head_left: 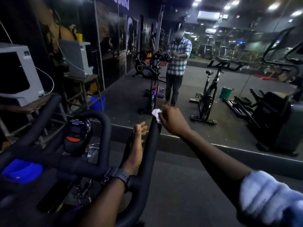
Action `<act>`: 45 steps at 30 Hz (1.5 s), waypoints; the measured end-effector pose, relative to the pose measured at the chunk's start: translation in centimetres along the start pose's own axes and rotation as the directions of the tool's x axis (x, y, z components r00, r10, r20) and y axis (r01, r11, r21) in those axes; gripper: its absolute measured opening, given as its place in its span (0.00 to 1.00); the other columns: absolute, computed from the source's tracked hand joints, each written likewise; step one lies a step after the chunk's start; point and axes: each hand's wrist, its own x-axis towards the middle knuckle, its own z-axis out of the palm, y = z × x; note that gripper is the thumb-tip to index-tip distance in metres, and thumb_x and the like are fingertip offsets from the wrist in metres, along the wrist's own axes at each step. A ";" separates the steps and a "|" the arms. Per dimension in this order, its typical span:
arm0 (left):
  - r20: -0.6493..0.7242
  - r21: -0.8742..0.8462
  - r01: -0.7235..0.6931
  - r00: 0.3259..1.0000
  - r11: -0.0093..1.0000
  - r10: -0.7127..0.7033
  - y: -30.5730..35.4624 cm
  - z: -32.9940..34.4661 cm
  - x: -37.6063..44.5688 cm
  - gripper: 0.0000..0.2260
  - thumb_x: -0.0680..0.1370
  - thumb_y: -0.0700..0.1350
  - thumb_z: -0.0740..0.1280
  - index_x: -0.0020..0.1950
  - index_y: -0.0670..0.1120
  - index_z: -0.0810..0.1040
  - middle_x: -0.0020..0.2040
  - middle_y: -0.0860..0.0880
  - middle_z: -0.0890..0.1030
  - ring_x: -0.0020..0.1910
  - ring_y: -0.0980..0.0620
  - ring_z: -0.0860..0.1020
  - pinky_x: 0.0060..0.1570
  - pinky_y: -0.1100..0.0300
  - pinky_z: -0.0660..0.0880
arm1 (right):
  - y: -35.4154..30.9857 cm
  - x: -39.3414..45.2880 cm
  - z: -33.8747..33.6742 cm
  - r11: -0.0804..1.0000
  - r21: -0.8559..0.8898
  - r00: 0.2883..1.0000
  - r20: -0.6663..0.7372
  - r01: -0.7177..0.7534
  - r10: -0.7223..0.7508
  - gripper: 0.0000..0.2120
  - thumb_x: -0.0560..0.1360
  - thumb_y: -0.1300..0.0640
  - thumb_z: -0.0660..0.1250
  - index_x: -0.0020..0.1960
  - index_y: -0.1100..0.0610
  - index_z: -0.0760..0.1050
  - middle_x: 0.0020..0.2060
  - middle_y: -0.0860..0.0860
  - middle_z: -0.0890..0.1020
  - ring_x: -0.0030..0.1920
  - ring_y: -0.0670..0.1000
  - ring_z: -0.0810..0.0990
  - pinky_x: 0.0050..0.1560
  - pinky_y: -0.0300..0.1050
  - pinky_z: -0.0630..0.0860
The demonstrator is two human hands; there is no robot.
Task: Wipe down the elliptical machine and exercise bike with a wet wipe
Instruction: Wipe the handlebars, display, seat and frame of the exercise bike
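Right hand [170, 119] pinches wet wipe [156, 114] onto handlebar tip [155, 128] at 12 o'clock; left hand [136, 145] lies open along it, likely to steady it.

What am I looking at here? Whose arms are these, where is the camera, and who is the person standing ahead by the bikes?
There is no robot here. The single picture comes from a camera worn on a person's head, looking forward and down, so the two arms reaching out are that person's own.

They stand at an exercise bike and you see its black handlebar from above, with a small console in the middle. The right hand pinches a white wet wipe against the tip of the far handlebar prong. The left hand, with a dark wristwatch, lies stretched along that same prong, fingers fairly straight.

Ahead is a big wall mirror. The figure in the checked shirt seems to be the wearer's own reflection, alongside reflected bikes.
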 end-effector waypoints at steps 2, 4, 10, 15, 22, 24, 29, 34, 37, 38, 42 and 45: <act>0.001 0.006 -0.007 1.000 1.000 0.007 0.1 0.3 0.0 0.26 0.76 0.69 0.49 0.65 0.59 0.74 0.66 0.51 0.80 0.66 0.51 0.77 0.66 0.51 0.73 | -1.1 -3.1 0.5 0.984 -0.029 0.984 -0.012 0.177 -0.177 0.04 0.78 0.61 0.66 0.44 0.55 0.76 0.45 0.54 0.80 0.50 0.58 0.80 0.48 0.45 0.72; 0.006 0.011 -0.031 0.999 0.999 0.031 -0.1 0.5 -0.1 0.30 0.76 0.72 0.50 0.66 0.56 0.75 0.65 0.51 0.81 0.66 0.52 0.79 0.68 0.49 0.73 | -1.4 -6.2 1.8 0.925 -0.019 0.925 0.006 0.380 -0.380 0.06 0.80 0.60 0.66 0.53 0.61 0.80 0.54 0.56 0.81 0.56 0.56 0.79 0.62 0.47 0.72; -0.018 0.021 -0.009 1.000 1.000 0.009 0.4 0.3 -0.2 0.25 0.75 0.69 0.48 0.62 0.60 0.74 0.66 0.49 0.79 0.65 0.51 0.77 0.64 0.52 0.73 | 0.8 -2.7 3.0 0.991 0.092 0.983 -0.167 0.098 -0.082 0.08 0.78 0.63 0.63 0.54 0.59 0.79 0.52 0.54 0.82 0.53 0.55 0.79 0.52 0.38 0.70; -0.021 0.007 -0.035 0.999 0.999 0.035 0.8 0.3 -0.6 0.27 0.75 0.70 0.47 0.61 0.59 0.76 0.62 0.53 0.80 0.62 0.53 0.78 0.63 0.54 0.73 | -2.0 -5.0 6.6 0.230 0.881 0.755 0.192 -0.414 0.627 0.21 0.81 0.45 0.57 0.51 0.62 0.79 0.50 0.60 0.84 0.48 0.54 0.78 0.53 0.53 0.74; -0.011 0.013 -0.009 1.000 1.000 0.009 0.9 0.3 -0.5 0.31 0.75 0.69 0.47 0.66 0.54 0.74 0.65 0.50 0.79 0.62 0.54 0.77 0.60 0.58 0.70 | -11.0 -19.6 7.0 -0.189 0.824 0.772 0.567 -0.535 0.287 0.13 0.79 0.62 0.58 0.43 0.64 0.80 0.41 0.60 0.82 0.44 0.59 0.80 0.47 0.46 0.77; -0.006 0.028 0.004 1.000 1.000 -0.004 0.9 0.3 -0.6 0.31 0.76 0.67 0.46 0.67 0.53 0.74 0.66 0.49 0.79 0.63 0.53 0.77 0.60 0.59 0.71 | -9.7 -16.4 6.6 -0.353 0.774 0.691 0.630 -0.526 0.353 0.14 0.78 0.54 0.63 0.45 0.65 0.78 0.38 0.62 0.80 0.36 0.55 0.82 0.38 0.46 0.81; -0.027 0.016 -0.006 1.000 1.000 0.006 1.3 0.0 -1.0 0.25 0.84 0.64 0.46 0.58 0.53 0.79 0.58 0.54 0.82 0.56 0.63 0.80 0.57 0.63 0.73 | -4.3 -4.7 4.4 -0.409 0.856 0.657 0.508 -0.316 0.557 0.23 0.85 0.48 0.50 0.51 0.64 0.75 0.37 0.58 0.81 0.32 0.54 0.83 0.31 0.45 0.80; 0.007 0.008 0.024 1.000 1.000 -0.024 1.1 -0.2 -1.2 0.27 0.84 0.65 0.47 0.64 0.51 0.77 0.64 0.53 0.80 0.65 0.58 0.77 0.59 0.68 0.72 | -5.9 -12.7 6.8 -0.480 0.781 0.665 0.608 -0.400 0.433 0.19 0.81 0.54 0.55 0.51 0.65 0.81 0.46 0.61 0.83 0.43 0.55 0.83 0.50 0.47 0.80; 0.035 0.070 -0.018 0.999 0.997 0.016 0.9 -0.4 -1.1 0.38 0.72 0.75 0.46 0.65 0.52 0.78 0.67 0.53 0.80 0.68 0.58 0.75 0.70 0.56 0.68 | -10.0 -21.3 8.1 -0.586 0.613 0.602 0.759 -0.530 0.249 0.20 0.81 0.54 0.56 0.58 0.67 0.81 0.55 0.63 0.82 0.49 0.57 0.84 0.56 0.50 0.79; 0.037 0.073 -0.023 0.999 0.997 0.021 1.1 -0.4 -1.1 0.39 0.72 0.75 0.46 0.66 0.51 0.78 0.67 0.53 0.80 0.68 0.58 0.75 0.72 0.54 0.67 | -10.3 -21.9 8.0 -0.602 0.584 0.582 0.780 -0.545 0.230 0.21 0.81 0.55 0.56 0.58 0.68 0.80 0.54 0.64 0.82 0.49 0.57 0.85 0.54 0.51 0.81; 0.016 0.062 -0.014 1.000 0.998 0.013 1.1 -0.6 -1.2 0.38 0.75 0.72 0.46 0.66 0.49 0.79 0.66 0.51 0.80 0.67 0.57 0.76 0.73 0.52 0.67 | -6.3 -13.7 6.6 -0.498 0.762 0.581 0.642 -0.414 0.500 0.17 0.81 0.59 0.56 0.43 0.64 0.79 0.37 0.60 0.81 0.35 0.53 0.82 0.38 0.44 0.82; 0.013 0.048 -0.022 1.000 0.999 0.021 1.2 -0.6 -1.3 0.32 0.78 0.68 0.46 0.63 0.50 0.80 0.63 0.53 0.82 0.65 0.59 0.77 0.73 0.52 0.68 | -2.7 -5.3 5.4 -0.359 0.875 0.668 0.482 -0.326 0.567 0.13 0.75 0.54 0.68 0.51 0.64 0.78 0.44 0.62 0.83 0.42 0.54 0.82 0.45 0.46 0.83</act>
